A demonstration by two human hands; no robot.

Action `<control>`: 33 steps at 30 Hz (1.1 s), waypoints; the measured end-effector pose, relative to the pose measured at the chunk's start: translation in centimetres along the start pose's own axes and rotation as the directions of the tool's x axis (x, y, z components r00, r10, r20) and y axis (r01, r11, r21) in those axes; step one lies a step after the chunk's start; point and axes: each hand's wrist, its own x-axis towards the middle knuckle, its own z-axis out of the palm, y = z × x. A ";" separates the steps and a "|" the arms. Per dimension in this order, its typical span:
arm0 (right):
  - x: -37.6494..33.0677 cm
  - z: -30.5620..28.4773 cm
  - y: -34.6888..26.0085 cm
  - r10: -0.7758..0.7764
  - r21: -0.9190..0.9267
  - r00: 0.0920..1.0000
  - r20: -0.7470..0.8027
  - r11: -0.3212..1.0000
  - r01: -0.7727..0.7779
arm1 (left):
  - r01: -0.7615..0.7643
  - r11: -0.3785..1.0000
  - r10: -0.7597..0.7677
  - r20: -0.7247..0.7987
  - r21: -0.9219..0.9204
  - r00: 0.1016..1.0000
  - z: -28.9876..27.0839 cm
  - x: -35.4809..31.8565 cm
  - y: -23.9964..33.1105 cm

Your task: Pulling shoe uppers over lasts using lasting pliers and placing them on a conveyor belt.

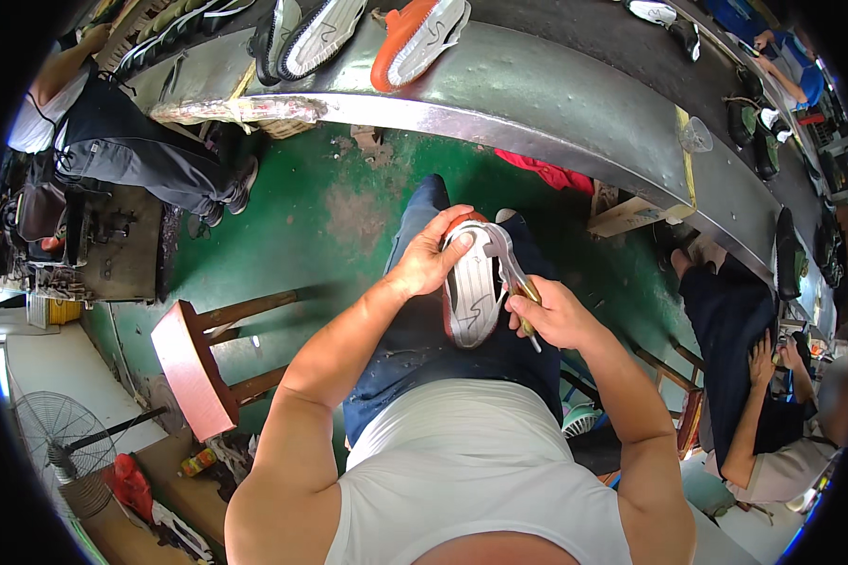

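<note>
Holding shoe (473, 292) bottom-up over lap, short of bench's (556, 85) near edge, pliers (530, 292) at its R side.
Head view: shoe's long axis runs approx. straight from torso twd bench; can't tell toe from heel. L hand (431, 259) curled round far end, thumb on underside, fingers part-open to shoe's width. R hand (558, 315) closed round pliers' handles, their head by shoe's R rim; can't tell if jaws bite.

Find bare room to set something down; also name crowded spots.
Bare: the metal bench between its orange shoe and the yellow strip. Crowded: left of that, where more shoes lie, and the lap under the held shoe.
</note>
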 end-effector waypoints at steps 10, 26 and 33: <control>1.3 -1.6 0.1 0.103 -0.234 0.995 -0.017 0.967 -0.104 | 0.031 0.985 -0.029 0.012 -0.172 1.000 0.9 1.7 -1.2; 0.6 -2.8 -0.4 0.018 -0.521 0.999 -0.046 0.853 -0.040 | 0.155 0.934 -0.166 -0.005 -0.322 0.986 1.1 2.9 -0.3; 4.2 -1.8 0.6 -0.138 -0.550 0.957 -0.256 0.835 -0.027 | 0.160 0.976 -0.159 0.014 -0.149 0.987 1.1 3.4 -0.9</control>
